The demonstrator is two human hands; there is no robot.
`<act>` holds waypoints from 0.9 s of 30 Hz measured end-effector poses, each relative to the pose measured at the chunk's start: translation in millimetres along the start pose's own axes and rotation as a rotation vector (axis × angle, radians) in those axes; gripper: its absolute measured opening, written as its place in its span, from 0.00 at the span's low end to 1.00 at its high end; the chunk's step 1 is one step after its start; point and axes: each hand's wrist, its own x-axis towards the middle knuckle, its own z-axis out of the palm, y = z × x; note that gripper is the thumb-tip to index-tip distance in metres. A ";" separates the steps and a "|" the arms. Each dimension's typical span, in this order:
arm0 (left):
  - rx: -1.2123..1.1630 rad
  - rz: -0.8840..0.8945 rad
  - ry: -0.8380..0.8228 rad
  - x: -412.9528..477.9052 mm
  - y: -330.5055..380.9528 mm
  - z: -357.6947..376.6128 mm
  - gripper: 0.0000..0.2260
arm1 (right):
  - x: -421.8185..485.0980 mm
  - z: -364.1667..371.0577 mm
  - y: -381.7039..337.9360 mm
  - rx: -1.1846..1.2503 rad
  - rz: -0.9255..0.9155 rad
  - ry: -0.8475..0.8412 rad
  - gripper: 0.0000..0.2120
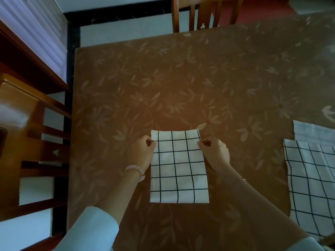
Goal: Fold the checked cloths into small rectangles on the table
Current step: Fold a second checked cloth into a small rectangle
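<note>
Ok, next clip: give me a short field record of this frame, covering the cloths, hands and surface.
surface: table with brown leaf-print cover
cloth in work: folded cloth, a long rectangle lying flat
left: left hand pinches its left edge near the far corner
right: right hand pinches its right edge near the far corner
waiting: other checked cloths at the table's right side
around: wooden chair at the far side, second chair on the left

No legible text or labels anywhere.
</note>
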 end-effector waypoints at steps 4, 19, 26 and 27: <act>0.078 -0.009 0.011 -2.0 2.0 -0.5 0.08 | 0.5 1.2 -0.5 -0.001 0.017 0.001 0.09; 0.192 0.022 0.184 -5.9 5.6 6.8 0.09 | 1.3 11.2 -2.4 0.035 -0.109 0.127 0.02; 0.440 0.622 -0.101 -26.7 19.7 21.5 0.14 | 9.3 8.7 3.7 0.006 -0.181 0.093 0.05; 0.470 0.645 -0.186 -27.9 17.7 24.6 0.16 | 11.4 7.9 5.3 0.002 -0.184 0.079 0.06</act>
